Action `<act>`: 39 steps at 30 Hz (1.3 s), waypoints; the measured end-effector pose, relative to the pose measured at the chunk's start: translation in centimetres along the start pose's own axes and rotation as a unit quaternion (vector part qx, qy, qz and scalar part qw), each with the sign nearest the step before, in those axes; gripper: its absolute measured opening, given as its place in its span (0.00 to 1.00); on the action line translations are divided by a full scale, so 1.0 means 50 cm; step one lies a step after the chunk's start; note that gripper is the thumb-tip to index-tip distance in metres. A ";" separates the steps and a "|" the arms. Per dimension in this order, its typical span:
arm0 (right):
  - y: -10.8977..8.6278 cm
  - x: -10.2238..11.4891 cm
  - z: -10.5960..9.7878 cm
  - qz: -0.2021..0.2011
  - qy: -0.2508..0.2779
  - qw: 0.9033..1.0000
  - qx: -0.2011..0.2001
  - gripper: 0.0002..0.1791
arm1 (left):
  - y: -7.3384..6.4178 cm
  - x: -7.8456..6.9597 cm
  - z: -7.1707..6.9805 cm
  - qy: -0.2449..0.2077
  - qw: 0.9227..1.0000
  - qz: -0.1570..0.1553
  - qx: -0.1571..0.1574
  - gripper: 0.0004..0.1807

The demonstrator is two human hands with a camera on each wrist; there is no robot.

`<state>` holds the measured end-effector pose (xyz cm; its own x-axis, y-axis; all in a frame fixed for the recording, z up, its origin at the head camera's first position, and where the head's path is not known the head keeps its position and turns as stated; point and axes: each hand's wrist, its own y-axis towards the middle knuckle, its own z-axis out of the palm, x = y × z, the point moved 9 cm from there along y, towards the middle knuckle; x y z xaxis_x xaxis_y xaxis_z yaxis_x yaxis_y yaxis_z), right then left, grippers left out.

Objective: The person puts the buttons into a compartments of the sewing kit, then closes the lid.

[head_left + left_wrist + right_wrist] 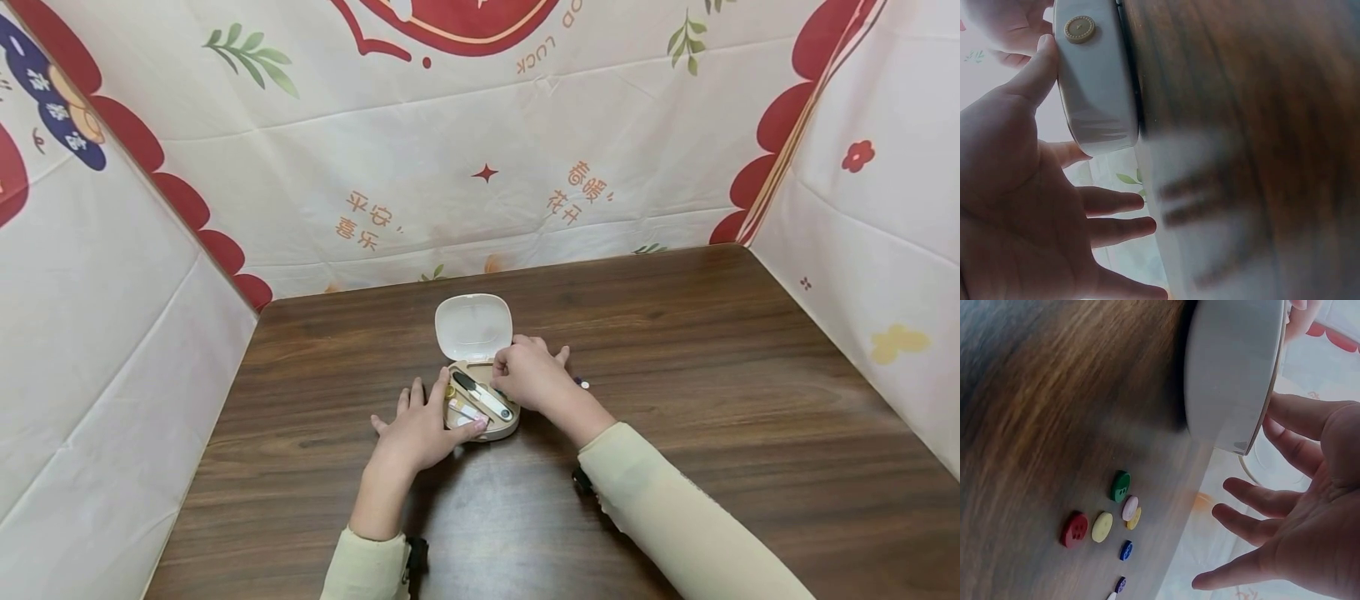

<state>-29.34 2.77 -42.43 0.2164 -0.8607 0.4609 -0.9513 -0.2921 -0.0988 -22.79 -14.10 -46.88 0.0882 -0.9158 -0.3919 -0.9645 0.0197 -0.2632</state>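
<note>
A small sewing case (504, 432) with pale walls lies on the table, its white lid (473, 328) raised at the back. Inside are thread snips (491, 402), white with a dark end, and pink and white pieces (467, 410). My left hand (420, 433) rests at the case's left front, thumb and index finger straight against its rim, the other fingers spread. Over the case's right side, my right hand (532, 375) reaches in with thumb and index finger close together. Their tips are hidden behind the wall in the right wrist view; I cannot tell whether they hold anything.
Right of the case lie several loose buttons, among them a red button (1074, 529), a green button (1120, 485), a pale yellow button (1102, 527) and a blue button (1125, 550). The brown wooden table (675, 350) meets printed cloth walls (480, 125) behind and at both sides.
</note>
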 end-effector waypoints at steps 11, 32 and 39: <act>-0.005 -0.004 -0.012 0.010 -0.003 1.000 0.011 0.07 | -0.015 -0.015 -0.016 -0.001 1.000 0.002 0.001 0.59; -0.027 -0.043 -0.074 -0.010 -0.022 1.000 -0.008 0.07 | 0.027 0.023 0.026 -0.002 1.000 -0.002 0.017 0.63; -0.030 -0.070 -0.088 -0.009 -0.029 0.999 -0.012 0.06 | 0.025 0.021 0.026 -0.002 1.000 -0.004 0.021 0.63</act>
<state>-29.63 8.09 -40.02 0.2446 -0.8781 0.4111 -0.9520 -0.2979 -0.0698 -23.59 -14.54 -48.76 0.0963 -0.9143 -0.3933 -0.9529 0.0296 -0.3019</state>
